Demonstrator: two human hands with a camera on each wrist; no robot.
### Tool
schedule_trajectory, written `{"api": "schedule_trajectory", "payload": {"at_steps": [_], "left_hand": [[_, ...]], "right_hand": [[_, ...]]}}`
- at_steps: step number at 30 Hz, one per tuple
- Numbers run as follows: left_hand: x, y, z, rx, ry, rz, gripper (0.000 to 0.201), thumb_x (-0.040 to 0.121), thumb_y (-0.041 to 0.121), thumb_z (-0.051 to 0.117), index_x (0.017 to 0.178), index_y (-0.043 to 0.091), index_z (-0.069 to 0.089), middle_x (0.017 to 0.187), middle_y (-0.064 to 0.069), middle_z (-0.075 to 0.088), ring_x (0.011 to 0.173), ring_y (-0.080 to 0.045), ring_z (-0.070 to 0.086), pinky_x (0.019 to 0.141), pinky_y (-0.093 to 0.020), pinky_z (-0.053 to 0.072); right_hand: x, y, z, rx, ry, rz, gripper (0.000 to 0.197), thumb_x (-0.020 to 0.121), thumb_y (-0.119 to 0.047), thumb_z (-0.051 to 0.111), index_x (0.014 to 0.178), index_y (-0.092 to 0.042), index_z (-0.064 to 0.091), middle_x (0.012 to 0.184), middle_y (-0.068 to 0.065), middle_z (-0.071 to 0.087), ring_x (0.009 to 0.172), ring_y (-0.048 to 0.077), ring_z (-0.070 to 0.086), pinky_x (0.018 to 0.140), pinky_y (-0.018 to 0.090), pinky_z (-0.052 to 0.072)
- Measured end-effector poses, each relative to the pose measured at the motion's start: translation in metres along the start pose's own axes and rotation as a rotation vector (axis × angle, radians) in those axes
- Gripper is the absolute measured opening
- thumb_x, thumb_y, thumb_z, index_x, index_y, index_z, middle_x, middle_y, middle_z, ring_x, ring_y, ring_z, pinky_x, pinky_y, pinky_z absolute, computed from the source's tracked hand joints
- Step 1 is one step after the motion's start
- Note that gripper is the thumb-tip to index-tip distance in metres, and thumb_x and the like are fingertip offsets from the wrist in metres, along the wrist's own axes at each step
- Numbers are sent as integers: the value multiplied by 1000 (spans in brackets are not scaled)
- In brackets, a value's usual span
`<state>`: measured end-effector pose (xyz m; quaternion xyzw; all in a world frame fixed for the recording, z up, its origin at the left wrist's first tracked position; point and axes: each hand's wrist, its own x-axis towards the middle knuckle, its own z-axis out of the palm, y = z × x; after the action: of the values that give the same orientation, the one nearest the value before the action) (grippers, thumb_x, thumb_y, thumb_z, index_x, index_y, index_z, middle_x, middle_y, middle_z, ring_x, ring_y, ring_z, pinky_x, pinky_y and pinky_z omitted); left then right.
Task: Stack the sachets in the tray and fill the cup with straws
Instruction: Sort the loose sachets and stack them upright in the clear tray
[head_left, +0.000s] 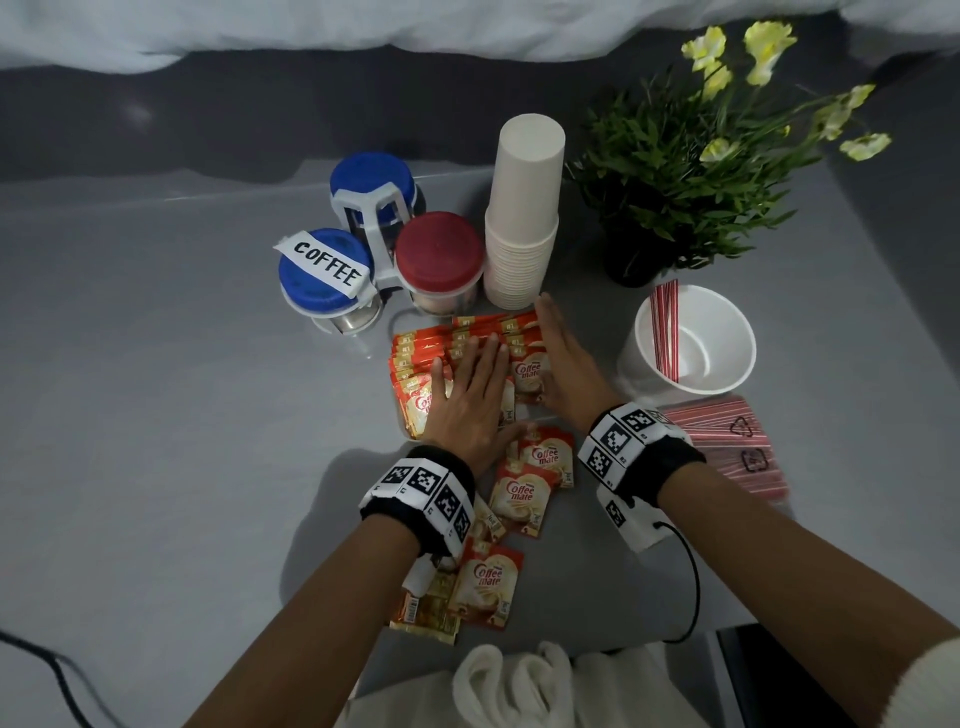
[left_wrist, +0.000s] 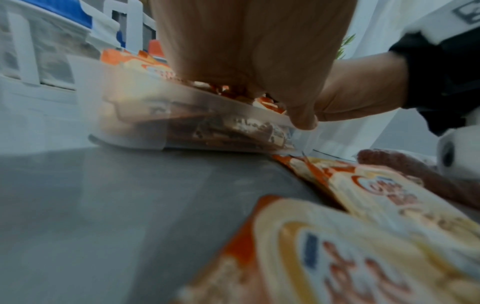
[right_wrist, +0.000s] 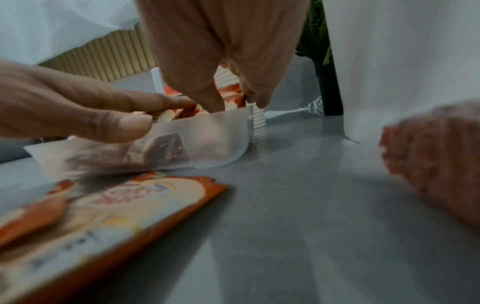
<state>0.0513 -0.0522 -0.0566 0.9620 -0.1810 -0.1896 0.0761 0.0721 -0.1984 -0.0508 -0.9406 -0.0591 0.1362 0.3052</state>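
Observation:
A clear plastic tray (left_wrist: 145, 123) on the grey table holds rows of orange Coffee mate sachets (head_left: 415, 353). My left hand (head_left: 467, 395) lies flat on top of them with straight fingers. My right hand (head_left: 563, 364) stands on edge, fingers straight, against the right side of the sachets in the tray (right_wrist: 221, 133). Several loose sachets (head_left: 519, 499) lie on the table below the hands. A white cup (head_left: 691, 343) to the right holds a few red-striped straws (head_left: 667, 332). A pack of straws (head_left: 727, 447) lies in front of the cup.
Three lidded jars in a rack (head_left: 374, 244), one labelled COFFEE, stand behind the tray. A tall stack of paper cups (head_left: 524, 218) and a potted plant (head_left: 691, 171) are at the back right. A white cloth (head_left: 519, 680) lies at the near edge.

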Motion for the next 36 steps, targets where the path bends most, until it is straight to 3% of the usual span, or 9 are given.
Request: {"api": "schedule_trajectory", "payload": {"at_steps": [8, 12, 16, 19, 21, 24, 26, 32, 36], "left_hand": [[2, 2, -1, 28, -33, -6, 85, 88, 63, 29, 148, 16, -8, 158, 0, -13, 145, -19, -16, 113, -47, -15], [-2, 3, -4, 31, -15, -11, 83, 90, 61, 29, 148, 16, -10, 157, -2, -15, 145, -19, -17, 114, -46, -15], [-10, 4, -9, -49, 25, -14, 79, 93, 52, 36, 149, 16, -6, 158, -3, -9, 146, -19, -12, 116, -43, -10], [-19, 6, -10, -163, 143, 15, 70, 92, 41, 46, 148, 15, 13, 156, -6, 11, 145, -24, 7, 118, -41, 6], [-26, 6, -9, -206, 252, 57, 58, 89, 31, 54, 140, 11, 33, 145, -12, 32, 134, -29, 30, 110, -42, 29], [-34, 8, -4, -246, 378, 180, 31, 82, 14, 63, 109, 0, 57, 113, -20, 54, 91, -36, 59, 69, -39, 49], [-39, 9, -2, -248, 282, 191, 22, 88, 16, 56, 104, 1, 57, 109, -16, 55, 86, -33, 59, 65, -37, 46], [-49, 3, 18, -184, -71, 122, 39, 91, 22, 48, 128, 11, 46, 130, -10, 51, 118, -28, 51, 94, -40, 46], [-55, 3, 17, -238, -88, 90, 42, 93, 20, 46, 133, 9, 39, 134, -12, 49, 121, -29, 49, 96, -40, 44]], "right_hand": [[6, 9, 2, -309, -151, -53, 101, 79, -22, 71, 148, -12, -1, 156, 7, -17, 146, 26, 2, 117, 44, 21], [-6, 5, -6, -193, -93, -37, 86, 85, -23, 61, 148, -13, 4, 157, 7, -12, 146, 25, 0, 117, 48, 19], [-23, -2, -11, -10, 152, -1, 60, 92, -7, 45, 146, -13, 21, 156, 8, 13, 143, 24, 18, 117, 36, 21], [-38, -4, -11, 42, 226, 68, 45, 91, -11, 47, 135, -14, 39, 137, 10, 46, 127, 25, 37, 105, 33, 30], [-47, -3, -6, 35, 230, 71, 34, 88, -9, 51, 122, -10, 50, 119, 13, 57, 113, 26, 47, 96, 35, 39], [-62, -2, 6, 1, 154, 76, 19, 85, -12, 59, 104, -7, 59, 99, 12, 65, 94, 26, 59, 77, 29, 45], [-72, -4, 14, -24, 101, 93, 19, 83, -18, 63, 100, -9, 61, 98, 9, 66, 91, 24, 61, 76, 29, 46], [-92, -9, 35, -221, -156, 154, 59, 78, -32, 68, 127, -10, 44, 132, 8, 44, 120, 26, 42, 97, 36, 38], [-94, -11, 42, -191, -132, 192, 40, 79, -25, 67, 110, -8, 48, 125, 10, 44, 114, 28, 44, 91, 35, 39]]}}
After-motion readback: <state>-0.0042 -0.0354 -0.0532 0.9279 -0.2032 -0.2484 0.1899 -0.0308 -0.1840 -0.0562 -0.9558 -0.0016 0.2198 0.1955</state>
